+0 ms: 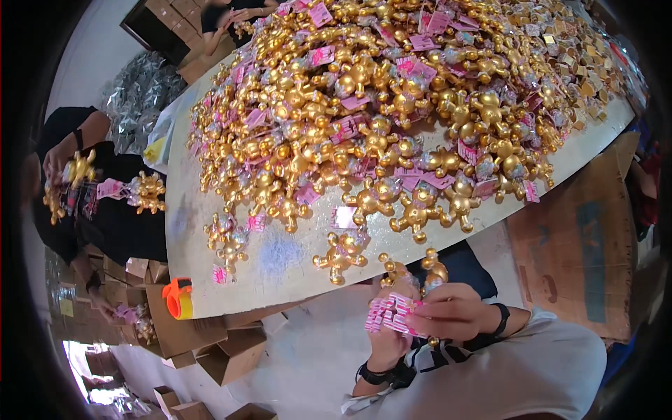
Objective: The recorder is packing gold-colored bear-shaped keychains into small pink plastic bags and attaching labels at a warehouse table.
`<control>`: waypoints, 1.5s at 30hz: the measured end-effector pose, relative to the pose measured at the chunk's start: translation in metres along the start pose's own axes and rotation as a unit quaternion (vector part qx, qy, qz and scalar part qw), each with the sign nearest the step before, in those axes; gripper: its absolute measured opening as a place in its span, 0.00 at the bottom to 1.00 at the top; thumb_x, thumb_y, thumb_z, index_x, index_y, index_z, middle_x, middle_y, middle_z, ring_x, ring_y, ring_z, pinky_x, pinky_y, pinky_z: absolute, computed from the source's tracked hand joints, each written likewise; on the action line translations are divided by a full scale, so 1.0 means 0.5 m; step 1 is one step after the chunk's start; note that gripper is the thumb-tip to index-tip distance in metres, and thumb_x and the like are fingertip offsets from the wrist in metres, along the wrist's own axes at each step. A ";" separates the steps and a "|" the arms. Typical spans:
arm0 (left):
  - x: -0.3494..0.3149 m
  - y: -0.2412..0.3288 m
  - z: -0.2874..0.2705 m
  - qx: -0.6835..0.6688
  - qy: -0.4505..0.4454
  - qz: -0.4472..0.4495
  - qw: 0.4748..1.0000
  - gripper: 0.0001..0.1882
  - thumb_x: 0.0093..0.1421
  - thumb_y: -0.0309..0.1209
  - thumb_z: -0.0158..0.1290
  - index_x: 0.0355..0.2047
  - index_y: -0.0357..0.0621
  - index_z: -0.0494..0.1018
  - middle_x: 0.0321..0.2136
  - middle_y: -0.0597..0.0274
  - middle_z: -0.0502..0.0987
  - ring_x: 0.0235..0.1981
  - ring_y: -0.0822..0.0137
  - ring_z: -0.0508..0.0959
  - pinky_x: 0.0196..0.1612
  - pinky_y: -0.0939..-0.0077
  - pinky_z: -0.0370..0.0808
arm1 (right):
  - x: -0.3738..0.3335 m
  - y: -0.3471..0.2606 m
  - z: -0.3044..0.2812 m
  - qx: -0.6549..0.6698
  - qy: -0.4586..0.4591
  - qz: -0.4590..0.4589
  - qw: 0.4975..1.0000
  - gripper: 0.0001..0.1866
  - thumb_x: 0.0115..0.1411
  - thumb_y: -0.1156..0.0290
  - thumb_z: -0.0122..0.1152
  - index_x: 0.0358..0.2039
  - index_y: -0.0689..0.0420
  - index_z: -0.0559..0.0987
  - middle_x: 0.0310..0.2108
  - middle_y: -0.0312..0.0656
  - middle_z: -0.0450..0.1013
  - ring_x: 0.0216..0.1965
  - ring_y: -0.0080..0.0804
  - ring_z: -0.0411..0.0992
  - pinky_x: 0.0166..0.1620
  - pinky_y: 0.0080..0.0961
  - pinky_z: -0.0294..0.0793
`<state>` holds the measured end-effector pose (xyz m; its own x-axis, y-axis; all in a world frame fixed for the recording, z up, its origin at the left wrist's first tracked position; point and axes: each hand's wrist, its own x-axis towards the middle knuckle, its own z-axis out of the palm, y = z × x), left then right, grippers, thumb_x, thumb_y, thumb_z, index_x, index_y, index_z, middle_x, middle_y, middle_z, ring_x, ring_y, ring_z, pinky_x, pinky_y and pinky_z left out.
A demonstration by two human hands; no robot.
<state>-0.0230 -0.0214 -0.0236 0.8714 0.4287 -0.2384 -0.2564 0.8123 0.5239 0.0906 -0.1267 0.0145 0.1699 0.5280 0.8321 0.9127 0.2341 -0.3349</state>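
Note:
Beyond the table's near edge, my two hands are close together in front of my white shirt. My left hand [385,350], with a black watch at its wrist, is closed around golden bear figures [434,266] whose heads stick up above the fingers. In my right hand [451,311], which has a black wristband, the fingers pinch pink-and-white striped cards [392,313]. These cards cover part of the left hand. A golden bear figure with a clear-wrapped part [341,257] lies nearest on the table edge.
A huge heap of golden bear figures [294,126] with pink tags covers the white table [280,287]. An orange-and-yellow tape dispenser [179,299] sits at its left corner. A co-worker in black [91,203] holds figures at left. Cardboard boxes [231,353] stand below; a large carton [570,245] is at right.

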 end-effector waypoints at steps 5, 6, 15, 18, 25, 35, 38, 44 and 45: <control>0.000 0.001 0.030 0.058 -0.163 0.088 0.981 0.18 0.53 0.33 0.58 0.35 0.46 0.59 0.39 0.57 0.64 0.39 0.65 0.66 0.44 0.73 0.65 | -0.034 -0.008 0.001 -0.028 -0.062 -0.026 0.997 0.19 0.49 0.75 0.61 0.44 0.51 0.79 0.42 0.31 0.71 0.35 0.27 0.69 0.35 0.18 0.74; -0.005 -0.003 0.020 0.082 -0.164 0.094 0.979 0.18 0.54 0.34 0.58 0.35 0.46 0.59 0.40 0.56 0.65 0.39 0.65 0.66 0.45 0.72 0.65 | -0.042 -0.012 -0.001 -0.030 -0.076 -0.027 0.996 0.17 0.50 0.73 0.62 0.44 0.51 0.79 0.41 0.30 0.70 0.35 0.27 0.69 0.35 0.18 0.74; -0.062 0.001 0.007 0.334 -0.177 0.129 0.917 0.15 0.57 0.16 0.48 0.37 0.44 0.55 0.40 0.45 0.70 0.44 0.59 0.71 0.51 0.63 0.66 | -0.042 -0.009 -0.059 0.137 -0.160 0.020 0.977 0.17 0.46 0.56 0.70 0.33 0.51 0.81 0.40 0.29 0.72 0.38 0.34 0.68 0.38 0.32 0.68; -0.070 -0.005 0.013 0.298 -0.152 0.097 0.937 0.19 0.55 0.16 0.51 0.42 0.41 0.55 0.35 0.50 0.72 0.35 0.65 0.73 0.41 0.74 0.70 | -0.055 -0.016 -0.060 0.103 -0.137 -0.024 0.985 0.14 0.47 0.61 0.69 0.33 0.51 0.81 0.38 0.29 0.72 0.37 0.33 0.68 0.35 0.29 0.67; -0.067 -0.004 0.026 0.395 -0.121 0.093 0.906 0.30 0.47 0.13 0.52 0.50 0.37 0.53 0.29 0.58 0.71 0.31 0.71 0.71 0.38 0.80 0.68 | -0.073 -0.012 -0.044 0.116 0.014 0.017 0.993 0.11 0.49 0.72 0.61 0.35 0.51 0.81 0.38 0.31 0.73 0.37 0.35 0.66 0.36 0.30 0.66; -0.061 -0.032 0.007 0.383 -0.111 0.105 0.911 0.34 0.47 0.17 0.55 0.53 0.40 0.51 0.35 0.57 0.69 0.36 0.72 0.70 0.43 0.79 0.67 | -0.059 -0.005 -0.043 0.078 -0.141 0.003 0.987 0.17 0.45 0.73 0.62 0.40 0.52 0.81 0.43 0.33 0.71 0.38 0.32 0.67 0.34 0.25 0.65; -0.057 -0.031 0.007 0.386 -0.097 0.091 0.913 0.35 0.47 0.18 0.57 0.53 0.40 0.51 0.35 0.57 0.68 0.36 0.72 0.70 0.42 0.80 0.67 | -0.072 -0.007 -0.029 0.063 -0.124 0.014 0.990 0.15 0.45 0.72 0.59 0.37 0.49 0.82 0.40 0.31 0.72 0.34 0.30 0.63 0.32 0.24 0.63; -0.048 -0.034 -0.006 0.352 -0.108 0.076 0.926 0.32 0.51 0.20 0.57 0.53 0.41 0.51 0.38 0.54 0.69 0.35 0.72 0.71 0.41 0.79 0.68 | -0.070 0.004 -0.044 0.130 -0.166 0.017 0.977 0.15 0.45 0.72 0.63 0.37 0.51 0.81 0.38 0.34 0.70 0.32 0.29 0.65 0.33 0.26 0.64; -0.046 -0.036 0.000 0.338 -0.105 0.088 0.931 0.24 0.54 0.21 0.55 0.49 0.40 0.58 0.38 0.54 0.71 0.35 0.73 0.71 0.41 0.79 0.69 | -0.066 0.010 -0.053 0.129 -0.182 0.008 0.975 0.14 0.45 0.72 0.63 0.37 0.50 0.81 0.38 0.34 0.70 0.32 0.29 0.65 0.33 0.26 0.64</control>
<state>-0.0387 -0.0459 -0.0277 0.9214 0.3876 0.0272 -0.1425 0.2720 0.9517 0.0994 -0.1645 -0.0029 -0.0018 0.7770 0.6295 0.7796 0.3953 -0.4857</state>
